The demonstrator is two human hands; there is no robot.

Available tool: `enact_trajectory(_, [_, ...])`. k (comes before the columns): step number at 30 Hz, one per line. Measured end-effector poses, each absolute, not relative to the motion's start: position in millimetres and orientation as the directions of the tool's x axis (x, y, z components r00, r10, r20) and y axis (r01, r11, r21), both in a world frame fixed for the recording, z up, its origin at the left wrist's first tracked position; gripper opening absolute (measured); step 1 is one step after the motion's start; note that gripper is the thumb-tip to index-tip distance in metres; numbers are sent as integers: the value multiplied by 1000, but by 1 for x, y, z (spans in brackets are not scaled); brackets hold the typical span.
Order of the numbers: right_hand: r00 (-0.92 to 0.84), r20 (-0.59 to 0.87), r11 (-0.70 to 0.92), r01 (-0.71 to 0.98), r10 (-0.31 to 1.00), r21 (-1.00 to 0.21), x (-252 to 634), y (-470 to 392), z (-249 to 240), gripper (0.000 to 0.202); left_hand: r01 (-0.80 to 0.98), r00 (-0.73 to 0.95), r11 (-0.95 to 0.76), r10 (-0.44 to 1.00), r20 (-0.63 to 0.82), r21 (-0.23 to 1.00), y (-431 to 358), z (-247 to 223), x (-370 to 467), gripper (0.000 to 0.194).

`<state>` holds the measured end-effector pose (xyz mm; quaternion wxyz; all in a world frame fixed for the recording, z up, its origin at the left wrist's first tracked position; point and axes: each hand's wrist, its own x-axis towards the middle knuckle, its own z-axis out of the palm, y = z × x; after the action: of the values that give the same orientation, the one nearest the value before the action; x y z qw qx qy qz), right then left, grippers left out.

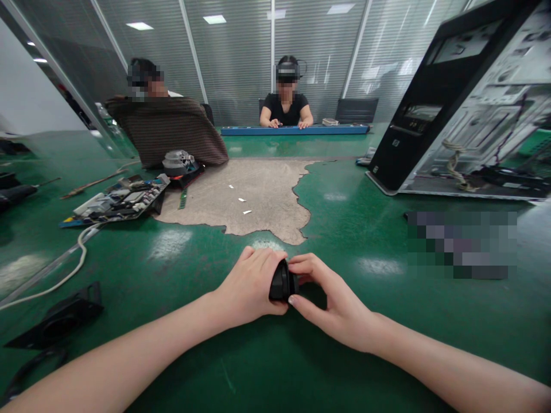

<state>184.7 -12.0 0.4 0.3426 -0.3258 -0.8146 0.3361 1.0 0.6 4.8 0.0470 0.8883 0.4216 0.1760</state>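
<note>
Between my two hands, just below the middle of the view, is a small black plastic part (282, 282) with ridged or stepped sides; I cannot make out its exact kind. My left hand (253, 281) wraps around its left side, fingers over the top and thumb below. On the right side, my right hand (329, 301) pinches the part's edge between fingertips and thumb. Both hands are over the green tabletop (275, 367), and they cover much of the part.
An open computer case (413, 103) stands at right, near a pixelated flat object (465, 244). At left lie a circuit board (118, 201), a fan cooler (181, 163), a white cable (81, 252) and a black plastic piece (64, 315). Two people sit across the table.
</note>
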Motion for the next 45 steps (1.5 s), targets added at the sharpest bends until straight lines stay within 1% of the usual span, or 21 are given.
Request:
enact_trajectory(2, [-546,389,599,277,742,-752,185,-11,1,22,728,583,-642,764,277,239,1,5,1,56])
enact_trajectory(4, [-536,406,603,262,740,-754,185,-11,1,16,730,580,-640,766,279,241,1,4,1,55])
enact_trajectory(6, [-522,384,569,255,762,-782,184,-11,0,21,732,579,-639,767,277,238,1,4,0,55])
enact_trajectory(9, [-521,299,485,266,799,-833,183,-11,-2,33,736,576,-635,769,276,235,1,3,0,56])
enact_trajectory(12, [-548,249,451,270,799,-851,182,-10,-3,32,738,575,-633,772,272,236,0,4,0,56])
enact_trajectory(17, [-563,306,503,233,768,-832,185,-11,-3,29,726,582,-642,765,277,248,1,3,0,58])
enact_trajectory(21, [-543,325,505,221,774,-834,185,-12,-1,17,721,576,-645,762,296,254,0,3,1,56])
enact_trajectory(23, [-521,318,478,204,792,-855,184,-13,-1,18,720,577,-644,762,294,259,0,4,2,56])
enact_trajectory(26, [-510,257,394,181,821,-901,182,-14,0,30,707,582,-651,757,296,275,0,5,2,55])
enact_trajectory(27, [-507,241,376,181,827,-909,182,-15,0,31,700,586,-655,755,295,284,1,6,3,56])
enact_trajectory(29, [-504,219,348,176,836,-921,182,-16,-1,27,688,591,-660,751,296,302,2,7,3,56])
enact_trajectory(32, [-497,238,357,161,835,-920,184,-16,-2,25,677,603,-666,746,283,314,3,7,5,58])
enact_trajectory(37, [-498,330,442,123,802,-889,188,-16,-4,24,670,618,-670,742,259,319,5,7,5,59])
enact_trajectory(40, [-483,323,443,156,814,-883,188,-16,-4,16,672,615,-669,743,264,316,5,7,5,57])
enact_trajectory(42, [-460,309,419,155,832,-895,186,-16,-3,14,674,613,-669,743,269,314,5,7,5,55])
enact_trajectory(45, [-450,251,347,142,857,-927,184,-16,-2,26,680,611,-663,748,257,312,5,8,5,56])
